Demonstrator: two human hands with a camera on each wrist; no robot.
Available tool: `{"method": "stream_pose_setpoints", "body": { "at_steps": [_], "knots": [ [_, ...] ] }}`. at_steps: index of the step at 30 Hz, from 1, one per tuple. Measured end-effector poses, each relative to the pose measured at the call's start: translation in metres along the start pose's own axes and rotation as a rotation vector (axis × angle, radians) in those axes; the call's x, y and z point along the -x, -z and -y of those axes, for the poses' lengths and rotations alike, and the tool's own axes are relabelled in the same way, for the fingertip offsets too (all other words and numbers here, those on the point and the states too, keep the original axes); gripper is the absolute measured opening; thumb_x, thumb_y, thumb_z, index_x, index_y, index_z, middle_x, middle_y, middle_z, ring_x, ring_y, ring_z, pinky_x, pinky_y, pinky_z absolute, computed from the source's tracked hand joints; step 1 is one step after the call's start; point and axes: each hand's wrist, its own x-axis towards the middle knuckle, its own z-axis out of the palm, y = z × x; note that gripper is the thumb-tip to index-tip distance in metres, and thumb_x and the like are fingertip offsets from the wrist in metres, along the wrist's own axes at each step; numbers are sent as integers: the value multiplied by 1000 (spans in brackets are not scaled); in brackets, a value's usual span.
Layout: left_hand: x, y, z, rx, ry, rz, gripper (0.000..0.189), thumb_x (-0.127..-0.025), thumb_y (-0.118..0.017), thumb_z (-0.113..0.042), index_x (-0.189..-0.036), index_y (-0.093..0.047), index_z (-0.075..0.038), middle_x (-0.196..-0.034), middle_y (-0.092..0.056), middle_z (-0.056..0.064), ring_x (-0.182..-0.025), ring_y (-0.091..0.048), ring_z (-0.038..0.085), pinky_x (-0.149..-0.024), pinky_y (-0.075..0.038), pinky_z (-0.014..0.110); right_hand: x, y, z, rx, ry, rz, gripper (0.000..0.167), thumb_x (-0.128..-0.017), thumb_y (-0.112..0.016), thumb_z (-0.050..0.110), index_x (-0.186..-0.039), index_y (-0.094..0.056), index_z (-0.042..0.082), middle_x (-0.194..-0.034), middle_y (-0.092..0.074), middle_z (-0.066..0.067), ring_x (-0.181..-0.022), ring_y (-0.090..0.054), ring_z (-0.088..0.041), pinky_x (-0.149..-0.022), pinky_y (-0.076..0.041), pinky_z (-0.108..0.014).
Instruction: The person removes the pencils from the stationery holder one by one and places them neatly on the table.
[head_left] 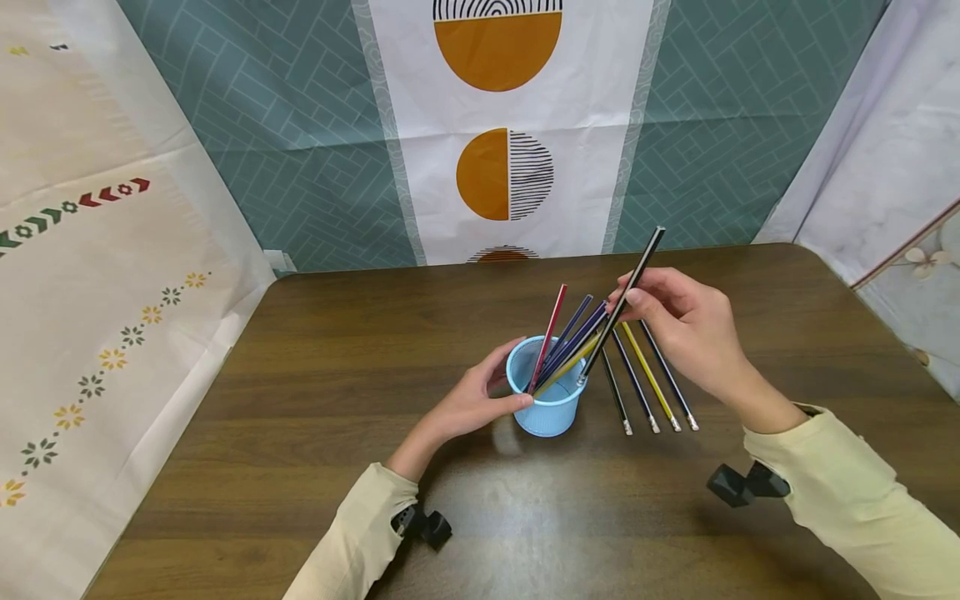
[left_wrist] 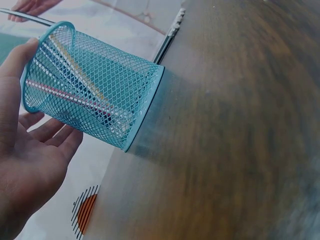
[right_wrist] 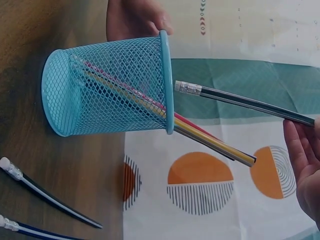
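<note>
A light blue mesh pencil cup (head_left: 546, 417) stands upright on the table, with several pencils, among them a red pencil (head_left: 549, 333) and a yellow one, leaning in it. My left hand (head_left: 480, 392) grips the cup's rim, thumb at the near side and fingers behind. Between thumb and fingertips my right hand (head_left: 686, 325) pinches a black-striped pencil (head_left: 637, 271), tilted with its eraser end down. In the right wrist view that pencil's white eraser (right_wrist: 178, 86) sits just outside the cup's open mouth, close to the rim.
Right of the cup, several pencils lie side by side on the brown table (head_left: 337, 375), including a yellow pencil (head_left: 651, 377) and a dark blue pencil (head_left: 670, 377). Their erasers face the near edge. A patterned cloth (head_left: 502, 108) hangs behind the table.
</note>
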Motion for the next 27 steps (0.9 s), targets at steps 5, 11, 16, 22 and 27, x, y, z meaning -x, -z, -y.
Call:
{"method": "stream_pose_setpoints", "body": {
  "at_steps": [5, 11, 16, 22, 27],
  "knots": [
    [0, 0, 0, -3, 4, -1, 76, -89, -72, -23, -151, -30, -14, -145, -42, 11, -129, -45, 24, -104, -39, 37, 0, 2, 0, 9, -7, -9, 18, -84, -58, -21, -101, -62, -15, -90, -69, 7, -78, -68, -6, -71, -54, -19],
    [0, 0, 0, -3, 7, 0, 75, -89, -72, -21, -151, -30, -14, -145, -42, 10, -129, -45, 24, -104, -39, 37, 1, 4, -2, 1, -31, -6, 17, -86, -57, -21, -101, -62, -15, -90, -69, 6, -80, -68, -6, -72, -54, -19],
    [0, 0, 0, -3, 11, -1, 75, -89, -71, -20, -151, -30, -14, -145, -42, 10, -129, -45, 24, -104, -39, 37, 3, 6, -6, -14, -57, -1, 16, -89, -54, -18, -103, -61, -15, -91, -68, 5, -81, -67, -8, -74, -54, -19],
    [0, 0, -1, -3, 12, 1, 75, -89, -71, -20, -151, -30, -14, -145, -42, 10, -129, -45, 24, -104, -38, 37, 4, 10, -15, 2, -117, 14, 15, -93, -53, -12, -105, -61, -13, -92, -67, 6, -80, -66, -8, -74, -54, -19],
    [0, 0, -1, -4, 8, 0, 75, -89, -71, -21, -151, -30, -14, -145, -42, 10, -129, -45, 24, -104, -39, 37, 5, 14, -24, 88, -152, 28, 18, -94, -57, -6, -110, -65, -9, -95, -66, 8, -79, -64, -4, -72, -52, -15]
  ]
}}
